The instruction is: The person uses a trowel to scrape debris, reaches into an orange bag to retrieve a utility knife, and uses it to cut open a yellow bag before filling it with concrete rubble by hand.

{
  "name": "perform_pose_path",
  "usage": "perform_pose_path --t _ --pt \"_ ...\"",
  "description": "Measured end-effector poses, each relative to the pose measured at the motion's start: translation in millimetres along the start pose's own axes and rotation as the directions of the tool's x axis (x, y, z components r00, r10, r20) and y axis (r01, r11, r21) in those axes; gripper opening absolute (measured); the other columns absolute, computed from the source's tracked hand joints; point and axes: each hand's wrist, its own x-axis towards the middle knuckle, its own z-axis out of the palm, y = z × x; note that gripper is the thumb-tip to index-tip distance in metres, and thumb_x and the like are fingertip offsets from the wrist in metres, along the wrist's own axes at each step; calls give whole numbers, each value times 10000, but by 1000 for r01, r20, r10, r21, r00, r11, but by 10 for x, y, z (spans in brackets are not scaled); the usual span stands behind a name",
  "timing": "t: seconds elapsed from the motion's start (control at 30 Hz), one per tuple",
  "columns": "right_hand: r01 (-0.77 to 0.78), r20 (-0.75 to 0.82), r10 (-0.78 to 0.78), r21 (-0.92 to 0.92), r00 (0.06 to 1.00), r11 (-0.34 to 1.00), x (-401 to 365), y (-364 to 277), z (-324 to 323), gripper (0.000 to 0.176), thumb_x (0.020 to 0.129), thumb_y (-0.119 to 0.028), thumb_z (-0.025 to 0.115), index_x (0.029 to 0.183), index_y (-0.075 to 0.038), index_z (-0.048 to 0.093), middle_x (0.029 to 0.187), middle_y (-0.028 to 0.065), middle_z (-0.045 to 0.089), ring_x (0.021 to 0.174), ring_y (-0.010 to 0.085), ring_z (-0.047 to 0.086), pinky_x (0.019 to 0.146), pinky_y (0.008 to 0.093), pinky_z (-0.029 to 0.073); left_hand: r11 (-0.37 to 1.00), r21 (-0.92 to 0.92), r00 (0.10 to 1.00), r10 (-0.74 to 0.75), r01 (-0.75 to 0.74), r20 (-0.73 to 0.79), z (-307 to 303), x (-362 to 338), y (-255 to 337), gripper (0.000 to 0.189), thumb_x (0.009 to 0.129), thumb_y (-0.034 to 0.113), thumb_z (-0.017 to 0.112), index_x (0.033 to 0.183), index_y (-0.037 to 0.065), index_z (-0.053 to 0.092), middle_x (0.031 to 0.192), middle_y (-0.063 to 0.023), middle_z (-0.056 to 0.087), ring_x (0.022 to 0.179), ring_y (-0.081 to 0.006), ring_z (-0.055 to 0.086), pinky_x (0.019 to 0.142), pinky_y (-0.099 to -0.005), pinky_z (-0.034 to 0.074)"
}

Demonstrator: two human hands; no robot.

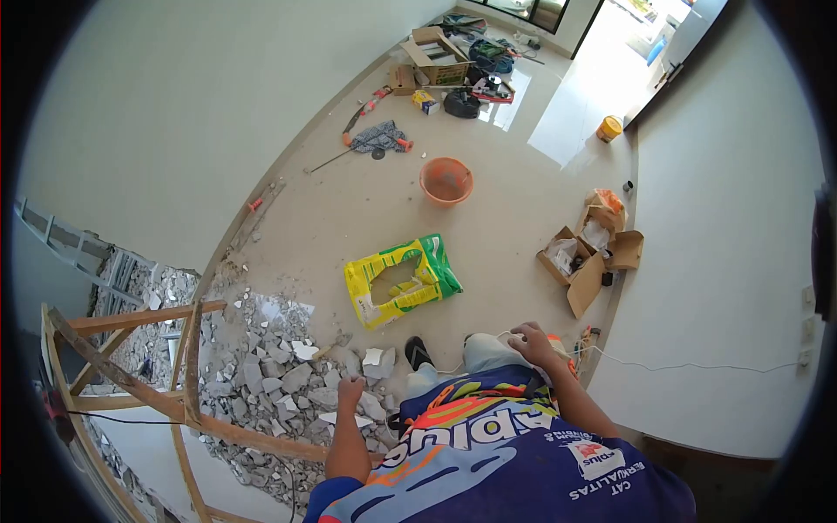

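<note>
My left hand (350,390) is closed in a fist above the broken concrete rubble (296,377), and nothing shows in it. At my right thigh, my right hand (532,343) has its fingers curled on a thin white cord (663,363), which runs to a wall socket (804,358) on the right. A torn yellow-green bag (366,292) lies on the tiles ahead of my feet, its opening showing grey-brown contents. Beyond it stands an orange bucket (446,181) with grey residue inside.
A wooden frame (253,442) stands at the left over rubble. Open cardboard boxes (586,289) lie near the right wall. Farther off are a yellow bucket (609,129), a patterned cloth (380,137), a black bag (461,104) and a large carton (446,73).
</note>
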Motion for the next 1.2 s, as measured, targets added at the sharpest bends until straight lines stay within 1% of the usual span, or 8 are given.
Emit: perform_pose_path --t 0.23,0.43,0.5,0.53,0.67,0.9,1.03,1.2 --pt "-177 -38 173 -157 984 972 422 853 -374 357 846 -317 743 1067 -36 754 1118 202 689 1014 369 675 935 423 528 920 -385 968 -26 -74 -250 -474 842 819 354 804 209 693 1039 -55 717 932 -178 740 818 -273 705 796 -375 547" --pt "-627 25 629 122 777 770 178 1404 -525 360 835 -315 742 1042 -22 766 1022 231 732 970 338 713 909 400 531 986 106 991 -130 126 31 148 627 416 370 768 281 714 997 -6 754 930 -189 754 848 -334 728 822 -414 549" --pt "-638 74 637 -16 767 770 233 2103 -265 386 841 -326 740 1078 -22 754 990 203 739 913 300 721 818 419 561 750 623 955 39 -223 294 583 721 -94 255 777 264 693 946 90 772 940 -171 753 886 -368 725 809 -474 561" --pt "-708 145 696 60 704 704 268 1992 -377 396 848 -332 736 1101 -28 747 969 179 740 898 287 716 763 432 573 328 734 804 242 -594 543 641 482 74 183 813 220 656 938 143 765 898 -161 745 851 -325 737 745 -499 571" --pt "-720 316 662 122 680 683 661 2598 -425 417 862 -344 728 1145 -38 731 918 124 730 870 279 703 635 454 595 828 529 901 -70 -187 429 1228 87 818 273 776 271 711 990 108 761 899 -171 747 889 -322 738 776 -465 570" --pt "-579 95 595 394 798 713 1864 3082 -1547 388 899 -333 720 1173 -59 714 900 84 694 727 191 636 570 358 560 865 450 956 102 -221 274 1830 721 2270 549 751 406 779 1135 16 735 966 -218 747 991 -304 729 860 -382 556" --pt "-525 -50 620 481 783 702 2459 3193 -2354 340 920 -331 694 1113 -52 709 865 50 676 699 147 631 532 328 539 995 -99 999 -31 27 -32 1735 517 4047 457 830 280 735 1136 -56 691 1083 -184 728 939 -261 707 848 -360 548" --pt "-454 -165 688 641 707 620 2717 3289 -2657 350 934 -337 668 1148 -60 691 891 45 680 717 147 652 537 340 546 996 40 994 78 -76 -77 1512 854 4250 414 850 235 721 1134 -64 682 1031 -152 717 899 -209 691 793 -339 545"
